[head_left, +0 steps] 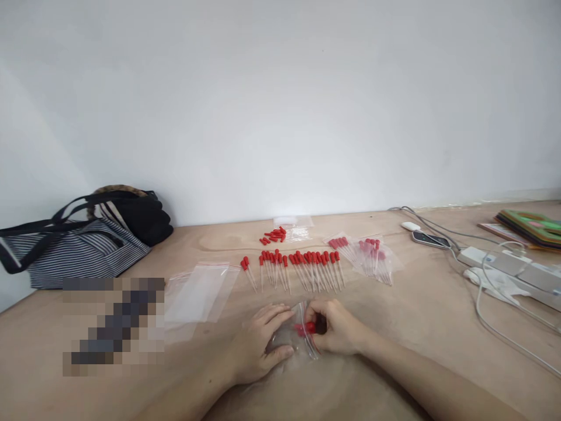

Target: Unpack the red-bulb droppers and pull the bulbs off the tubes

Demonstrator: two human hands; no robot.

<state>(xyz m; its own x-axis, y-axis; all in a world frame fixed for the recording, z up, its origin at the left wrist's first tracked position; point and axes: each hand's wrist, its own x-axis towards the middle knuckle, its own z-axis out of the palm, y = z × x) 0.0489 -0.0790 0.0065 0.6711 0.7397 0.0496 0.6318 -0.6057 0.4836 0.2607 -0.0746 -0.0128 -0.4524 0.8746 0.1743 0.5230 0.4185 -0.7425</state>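
Note:
My left hand (259, 345) lies on a clear zip bag (293, 340) near the table's front, fingers and thumb closed on its edge. My right hand (336, 327) pinches red-capped droppers (305, 328) at the bag's mouth. Beyond my hands a row of several red-capped glass droppers (298, 269) lies on the wooden table (421, 304). A small heap of loose red caps (274, 235) sits farther back. Two filled bags of droppers (366, 257) lie to the right of the row.
A stack of empty zip bags (199, 292) lies to the left. A striped bag with black straps (76, 245) sits at the back left. Cables, a power strip (511, 266), a phone (429, 238) and coloured boards (532, 227) crowd the right side.

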